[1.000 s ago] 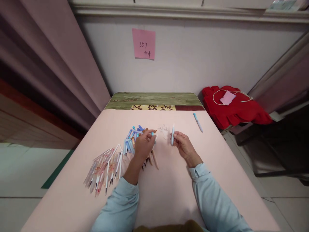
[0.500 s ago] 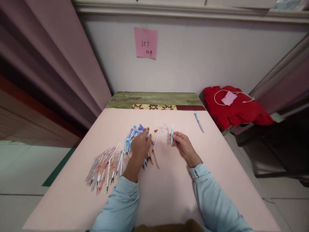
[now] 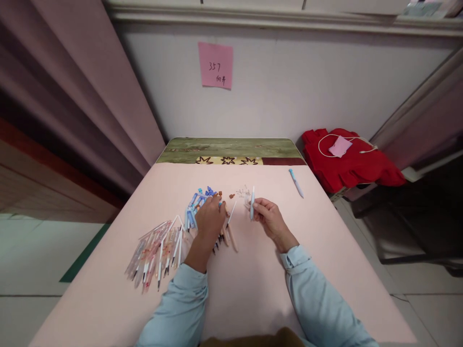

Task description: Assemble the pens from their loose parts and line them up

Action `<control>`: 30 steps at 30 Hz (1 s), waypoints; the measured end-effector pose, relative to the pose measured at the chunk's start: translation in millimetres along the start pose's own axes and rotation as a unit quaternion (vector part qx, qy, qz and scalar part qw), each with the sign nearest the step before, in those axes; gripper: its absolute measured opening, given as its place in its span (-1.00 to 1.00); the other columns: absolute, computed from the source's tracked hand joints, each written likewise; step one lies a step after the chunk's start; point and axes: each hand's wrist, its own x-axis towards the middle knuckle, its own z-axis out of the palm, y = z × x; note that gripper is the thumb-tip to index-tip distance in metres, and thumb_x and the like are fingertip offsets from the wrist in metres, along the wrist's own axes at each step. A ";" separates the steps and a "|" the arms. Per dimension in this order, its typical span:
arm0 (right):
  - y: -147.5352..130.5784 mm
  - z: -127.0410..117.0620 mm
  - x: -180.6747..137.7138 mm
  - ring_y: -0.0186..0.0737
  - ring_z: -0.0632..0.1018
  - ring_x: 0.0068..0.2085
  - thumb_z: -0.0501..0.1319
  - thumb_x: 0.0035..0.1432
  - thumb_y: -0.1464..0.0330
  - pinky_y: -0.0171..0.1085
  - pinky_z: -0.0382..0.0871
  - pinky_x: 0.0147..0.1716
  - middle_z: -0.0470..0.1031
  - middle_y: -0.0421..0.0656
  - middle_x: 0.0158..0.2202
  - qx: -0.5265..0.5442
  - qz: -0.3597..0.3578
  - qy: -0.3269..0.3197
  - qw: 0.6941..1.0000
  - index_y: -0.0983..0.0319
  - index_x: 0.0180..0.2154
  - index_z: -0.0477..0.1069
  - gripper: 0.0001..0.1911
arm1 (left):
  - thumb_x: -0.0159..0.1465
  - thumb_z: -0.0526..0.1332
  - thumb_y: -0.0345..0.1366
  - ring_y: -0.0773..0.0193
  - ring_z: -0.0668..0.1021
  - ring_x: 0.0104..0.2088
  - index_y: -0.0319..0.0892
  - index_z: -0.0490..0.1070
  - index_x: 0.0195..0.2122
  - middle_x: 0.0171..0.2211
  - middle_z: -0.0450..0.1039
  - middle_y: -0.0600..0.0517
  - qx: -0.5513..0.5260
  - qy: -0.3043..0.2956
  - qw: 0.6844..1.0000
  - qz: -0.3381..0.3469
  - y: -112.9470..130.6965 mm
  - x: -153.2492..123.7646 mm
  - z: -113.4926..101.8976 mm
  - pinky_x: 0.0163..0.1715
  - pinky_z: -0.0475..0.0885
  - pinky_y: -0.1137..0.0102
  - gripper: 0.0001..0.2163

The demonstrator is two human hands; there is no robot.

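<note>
The pink bench (image 3: pixel 260 289) carries a fan of clear refills (image 3: pixel 155 250) at the left and a heap of blue pen parts (image 3: pixel 197 202) beside it. Brown barrels (image 3: pixel 231 238) lie just nearer, tiny clear bits (image 3: pixel 243 193) sit mid-bench, and one light-blue pen (image 3: pixel 296 182) lies alone at the far right.

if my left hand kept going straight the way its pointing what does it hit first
Most likely the small blue and brown pen pieces lying just beyond the fingertips of the left hand; it seems to rest on that pile, though depth is hard to judge.
</note>
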 end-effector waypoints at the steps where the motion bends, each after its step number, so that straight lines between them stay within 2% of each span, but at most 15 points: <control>1: 0.5 2.4 -1.0 -0.40 0.35 -0.57 0.40 -0.01 0.19 -0.36 0.19 -0.54 0.42 -0.26 -0.59 0.001 0.001 -0.002 1.000 0.23 -0.35 0.52 -0.74 | 0.22 0.20 -0.31 0.05 0.56 -0.22 -0.13 0.56 -0.22 -0.22 0.56 -0.12 -0.062 0.013 0.998 -0.002 1.5 0.2 0.1 -0.22 0.38 0.26 -0.83; 3: 1.5 7.0 -3.0 -0.40 0.34 -0.57 0.41 -0.02 0.19 -0.37 0.19 -0.54 0.41 -0.26 -0.59 -0.004 0.004 -0.009 1.000 0.24 -0.34 0.53 -0.73 | 0.22 0.22 -0.26 0.15 0.54 -0.36 -0.13 0.57 -0.27 -0.35 0.55 -0.05 -0.213 0.004 0.977 -0.024 6.3 -0.4 1.0 -0.32 0.39 0.32 -0.85; 5: 2.4 10.4 -5.0 -0.39 0.35 -0.56 0.40 -0.01 0.20 -0.37 0.19 -0.53 0.42 -0.26 -0.59 -0.016 0.004 -0.024 1.000 0.24 -0.32 0.54 -0.74 | 0.21 0.25 -0.18 0.27 0.47 -0.50 -0.15 0.56 -0.31 -0.45 0.51 0.00 -0.358 -0.044 0.931 -0.059 12.8 -2.5 2.9 -0.46 0.35 0.39 -0.82; 7: 3.2 12.4 -6.6 -0.40 0.35 -0.55 0.39 0.02 0.20 -0.37 0.19 -0.53 0.43 -0.25 -0.56 -0.032 0.000 -0.048 0.998 0.24 -0.31 0.55 -0.75 | 0.21 0.26 -0.12 0.36 0.39 -0.57 -0.17 0.56 -0.32 -0.47 0.48 0.03 -0.454 -0.094 0.882 -0.083 19.7 -5.7 5.1 -0.56 0.27 0.45 -0.78; 10: 3.9 13.8 -8.3 -0.41 0.34 -0.55 0.38 0.05 0.19 -0.37 0.18 -0.53 0.44 -0.25 -0.53 -0.049 -0.003 -0.085 0.995 0.24 -0.30 0.56 -0.74 | 0.18 0.31 -0.09 0.43 0.30 -0.61 -0.20 0.55 -0.32 -0.57 0.37 0.09 -0.515 -0.131 0.840 -0.106 27.9 -10.3 7.6 -0.63 0.15 0.51 -0.75; 15: 3.4 16.9 -10.3 -0.41 0.33 -0.55 0.36 0.06 0.16 -0.38 0.19 -0.55 0.46 -0.25 -0.53 -0.081 -0.005 -0.103 0.991 0.24 -0.30 0.57 -0.72 | 0.12 0.38 -0.15 0.49 0.26 -0.63 -0.24 0.54 -0.37 -0.63 0.27 0.15 -0.548 -0.126 0.816 -0.131 29.4 -9.9 6.5 -0.63 0.13 0.54 -0.77; 18: 3.4 15.7 -8.4 -0.40 0.34 -0.56 0.33 0.09 0.14 -0.38 0.19 -0.56 0.48 -0.22 -0.50 -0.090 -0.025 -0.046 0.995 0.25 -0.30 0.57 -0.70 | 0.10 0.39 -0.17 0.48 0.31 -0.60 -0.25 0.54 -0.40 -0.60 0.32 0.12 -0.580 -0.086 0.794 -0.162 22.7 -3.8 2.3 -0.59 0.22 0.55 -0.78; 21: 4.1 9.3 -3.0 -0.41 0.32 -0.56 0.31 0.09 0.14 -0.39 0.17 -0.57 0.49 -0.20 -0.48 -0.085 -0.068 0.099 0.989 0.27 -0.33 0.56 -0.69 | 0.08 0.40 -0.16 0.43 0.42 -0.53 -0.25 0.54 -0.34 -0.45 0.44 0.05 -0.622 -0.029 0.759 -0.192 14.7 2.0 -2.0 -0.57 0.33 0.52 -0.75; 24: 5.0 1.7 2.3 -0.42 0.31 -0.56 0.29 0.09 0.13 -0.39 0.16 -0.58 0.47 -0.21 -0.48 -0.073 -0.098 0.217 0.968 0.28 -0.34 0.53 -0.69 | 0.11 0.38 -0.14 0.36 0.50 -0.48 -0.25 0.51 -0.28 -0.40 0.48 0.02 -0.648 -0.017 0.737 -0.193 11.1 2.9 -3.1 -0.54 0.41 0.48 -0.72; 27: 6.7 -2.4 3.7 -0.40 0.32 -0.56 0.25 0.11 0.13 -0.37 0.19 -0.55 0.47 -0.21 -0.48 -0.115 -0.114 0.246 0.956 0.29 -0.34 0.51 -0.68 | 0.17 0.34 -0.13 0.33 0.54 -0.47 -0.24 0.47 -0.24 -0.46 0.46 0.04 -0.658 -0.025 0.727 -0.195 13.1 0.2 -0.6 -0.44 0.50 0.42 -0.73; 30: 9.6 -3.0 2.4 -0.33 0.39 -0.50 0.21 0.13 0.17 -0.34 0.27 -0.47 0.48 -0.21 -0.48 -0.247 -0.120 0.225 0.935 0.26 -0.33 0.53 -0.72 | 0.20 0.32 -0.12 0.33 0.54 -0.48 -0.21 0.43 -0.24 -0.49 0.43 0.08 -0.665 -0.020 0.720 -0.197 16.4 -1.6 2.0 -0.39 0.54 0.36 -0.74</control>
